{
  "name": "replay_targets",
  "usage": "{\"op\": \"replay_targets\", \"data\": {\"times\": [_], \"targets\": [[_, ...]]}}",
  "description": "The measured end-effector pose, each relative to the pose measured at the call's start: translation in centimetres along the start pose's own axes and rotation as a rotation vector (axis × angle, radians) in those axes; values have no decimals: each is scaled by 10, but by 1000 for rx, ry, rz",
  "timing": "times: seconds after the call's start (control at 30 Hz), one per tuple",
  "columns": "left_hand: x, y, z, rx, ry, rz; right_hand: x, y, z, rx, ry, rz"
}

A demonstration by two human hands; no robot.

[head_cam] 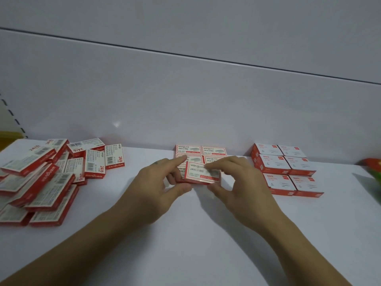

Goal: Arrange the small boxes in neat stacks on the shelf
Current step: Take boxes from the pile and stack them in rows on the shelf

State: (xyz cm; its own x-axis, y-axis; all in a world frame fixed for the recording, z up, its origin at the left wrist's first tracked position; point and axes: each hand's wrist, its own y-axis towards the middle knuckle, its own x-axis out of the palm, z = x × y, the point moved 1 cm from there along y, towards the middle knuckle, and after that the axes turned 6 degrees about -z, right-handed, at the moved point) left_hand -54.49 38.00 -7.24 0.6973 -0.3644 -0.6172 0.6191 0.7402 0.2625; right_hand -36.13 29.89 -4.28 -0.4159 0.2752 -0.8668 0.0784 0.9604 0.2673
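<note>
Both hands, left and right, each with its grip closed on one small red-and-white box, hold it at the front of the neat block on the white shelf; square its edges with neighbouring boxes before letting go.

Both hands pinch box nr centre stacks.

Both forearms are bare, without sleeves, and a small dark mark sits on the left hand.

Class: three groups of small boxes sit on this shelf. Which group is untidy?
The left pile: its boxes lie jumbled and overlapping, whereas the middle group and right group form neat rows.
</note>
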Motion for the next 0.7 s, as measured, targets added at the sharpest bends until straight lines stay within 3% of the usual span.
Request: {"op": "replay_targets", "data": {"times": [0.2,0.57,0.7], "targets": [[-8,2,-15,5,295,27,-10,7,26,144,-83,-67],[-4,2,-12,-72,263,-82,-6,12,39,217,-86,-156],[-4,3,-15,-80,259,-117,3,12,38,215,-73,-107]]}}
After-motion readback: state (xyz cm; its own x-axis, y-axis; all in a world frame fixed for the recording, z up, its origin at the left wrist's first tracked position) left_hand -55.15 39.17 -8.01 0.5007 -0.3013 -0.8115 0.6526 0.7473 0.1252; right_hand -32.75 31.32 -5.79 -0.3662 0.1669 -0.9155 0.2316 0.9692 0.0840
